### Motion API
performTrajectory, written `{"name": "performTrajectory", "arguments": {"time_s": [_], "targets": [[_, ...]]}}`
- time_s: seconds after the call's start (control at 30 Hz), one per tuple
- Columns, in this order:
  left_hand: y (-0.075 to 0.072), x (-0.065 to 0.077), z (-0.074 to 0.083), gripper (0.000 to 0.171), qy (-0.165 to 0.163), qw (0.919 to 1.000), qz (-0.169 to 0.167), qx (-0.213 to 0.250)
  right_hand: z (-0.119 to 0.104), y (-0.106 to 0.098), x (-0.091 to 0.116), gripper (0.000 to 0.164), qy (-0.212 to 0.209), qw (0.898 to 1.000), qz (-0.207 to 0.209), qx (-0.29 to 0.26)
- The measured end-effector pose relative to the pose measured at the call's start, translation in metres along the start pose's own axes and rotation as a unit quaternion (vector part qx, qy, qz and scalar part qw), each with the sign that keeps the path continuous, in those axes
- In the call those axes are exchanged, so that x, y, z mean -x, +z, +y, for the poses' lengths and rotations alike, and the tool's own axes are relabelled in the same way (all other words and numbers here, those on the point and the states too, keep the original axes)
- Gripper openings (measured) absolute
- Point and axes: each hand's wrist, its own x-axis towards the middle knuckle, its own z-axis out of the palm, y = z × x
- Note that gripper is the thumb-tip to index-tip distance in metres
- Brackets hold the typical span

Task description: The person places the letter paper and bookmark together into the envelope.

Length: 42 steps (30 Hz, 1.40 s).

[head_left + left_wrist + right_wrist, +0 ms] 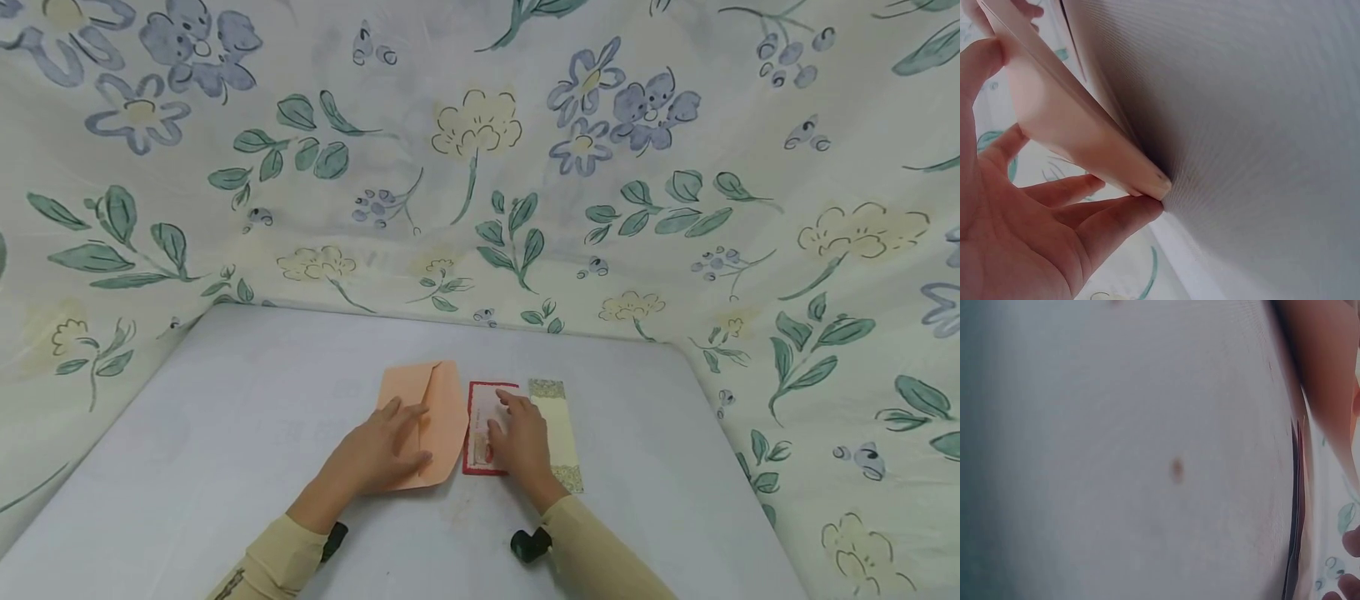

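Observation:
A peach envelope [444, 425] lies on the white table with its flap side up. My left hand [382, 446] rests on it with fingers spread. In the left wrist view, the fingertips and thumb touch the envelope [1066, 119] without closing round it. Just right of the envelope is a red-bordered card [480, 425] with a pale, printed middle. Over that card is my right hand [525, 437], its fingers loosely bent and holding nothing that I can see; it covers part of the card. Only a few fingertips [1350, 540] of a hand show in the right wrist view.
To the right of the red-bordered card lies a cream strip [562, 429] with speckled gold ends. The white table [660, 467] reaches back to a floral cloth [480, 183] hanging behind and at the sides. A black wrist device [531, 545] sits by the right cuff.

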Motion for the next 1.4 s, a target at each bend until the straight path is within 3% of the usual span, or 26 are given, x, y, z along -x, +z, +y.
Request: {"name": "performTrajectory", "arguments": {"time_s": [0.5, 0.9, 1.4], "targets": [[-0.0008, -0.0002, 0.0016, 0.065, -0.004, 1.0000, 0.001, -0.001, 0.0090, -0.0066, 0.0002, 0.060, 0.034, 0.999, -0.002, 0.035], [0.0000, -0.0011, 0.0002, 0.065, -0.003, 1.0000, -0.002, -0.001, 0.0070, -0.0095, 0.0038, 0.066, 0.062, 0.997, -0.018, 0.032], [0.0000, -0.0012, -0.0006, 0.065, -0.007, 0.9999, -0.007, 0.004, 0.0046, -0.0079, 0.0027, 0.069, 0.058, 0.998, -0.023, 0.027]]}}
